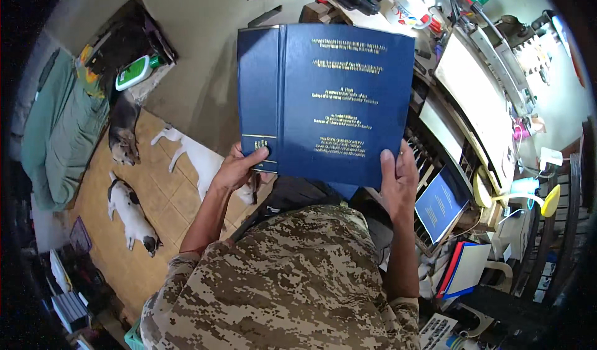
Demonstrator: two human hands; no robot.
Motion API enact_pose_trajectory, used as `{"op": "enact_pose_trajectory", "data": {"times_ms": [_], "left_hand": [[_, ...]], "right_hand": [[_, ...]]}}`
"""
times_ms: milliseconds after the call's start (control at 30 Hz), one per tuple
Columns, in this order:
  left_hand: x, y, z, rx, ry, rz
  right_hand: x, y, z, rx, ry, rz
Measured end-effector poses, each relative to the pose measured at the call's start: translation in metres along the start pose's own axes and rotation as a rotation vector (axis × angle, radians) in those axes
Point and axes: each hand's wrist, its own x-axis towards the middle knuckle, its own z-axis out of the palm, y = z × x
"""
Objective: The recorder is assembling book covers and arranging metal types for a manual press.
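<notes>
A dark blue hardcover book cover [345, 110] with gold lettering is held up in front of me, its spine showing toward the left. My left hand [236, 166] grips the lower left edge, the thumb pressed on the blue face by the gold bands. At the lower right corner my right hand [399, 175] pinches the cover, thumb in front and fingers behind. Whether pages sit behind the cover is hidden. Below and to the right, a second blue printed cover [440, 206] lies on a shelf beside the desk.
Three dogs lie on the tiled floor [163, 225] to the left, among them a white dog with dark patches [132, 213]. A cluttered desk [476, 76] runs along the right, with a yellow lamp [550, 201]. Green cloth [68, 145] hangs at far left.
</notes>
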Motion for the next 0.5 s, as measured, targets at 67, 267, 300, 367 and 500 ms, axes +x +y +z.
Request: {"op": "enact_pose_trajectory", "data": {"times_ms": [67, 267, 300, 367, 500], "left_hand": [[0.001, 0.015, 0.019, 0.011, 0.019, 0.044], [0.009, 0.036, 0.038, -0.011, -0.048, 0.166], [0.010, 0.038, 0.040, -0.010, -0.058, 0.168], [0.011, 0.043, 0.040, -0.027, -0.094, 0.158], [0.013, 0.057, 0.053, 0.028, -0.141, 0.215]], "right_hand": [[0.007, -0.016, -0.002, 0.028, 0.061, -0.046], [0.018, -0.023, -0.011, 0.023, 0.167, -0.148], [0.018, -0.026, -0.013, 0.021, 0.176, -0.153], [0.016, -0.038, -0.012, 0.061, 0.177, -0.140], [0.016, -0.050, -0.022, 0.094, 0.212, -0.150]]}}
